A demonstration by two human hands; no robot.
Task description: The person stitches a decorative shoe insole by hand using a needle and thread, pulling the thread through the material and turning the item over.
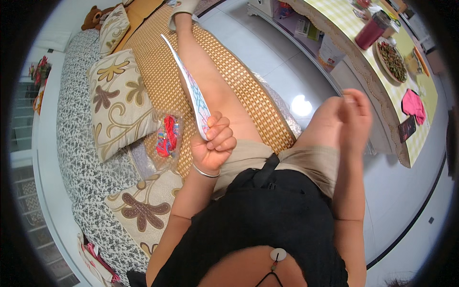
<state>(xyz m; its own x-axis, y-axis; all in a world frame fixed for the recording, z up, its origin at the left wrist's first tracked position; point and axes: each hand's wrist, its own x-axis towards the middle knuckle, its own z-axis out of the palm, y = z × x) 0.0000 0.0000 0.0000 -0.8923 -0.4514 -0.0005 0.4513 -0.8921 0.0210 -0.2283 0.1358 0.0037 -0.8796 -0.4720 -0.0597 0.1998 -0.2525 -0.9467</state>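
Observation:
My left hand point(215, 138) is closed around the lower end of a thin white insole point(193, 93) with a pink and blue stitched-looking pattern. The insole stands up at a slant, seen nearly edge-on, above my outstretched leg. My right hand point(356, 115) is raised over my other knee, apart from the insole. Its fingers are curled together and a little blurred; anything held there is too fine to make out. Left of my left hand, a clear plastic bag point(169, 136) of red and multicoloured thread lies beside the cushions.
I sit on a sofa with a woven tan mat point(153, 45). Patterned cushions point(119, 95) lie along its left side, and a teddy bear point(93, 19) sits far back. On the right, a table point(432, 112) holds a dish of food point(391, 60), a dark red bottle point(372, 31) and a pink cloth point(412, 106).

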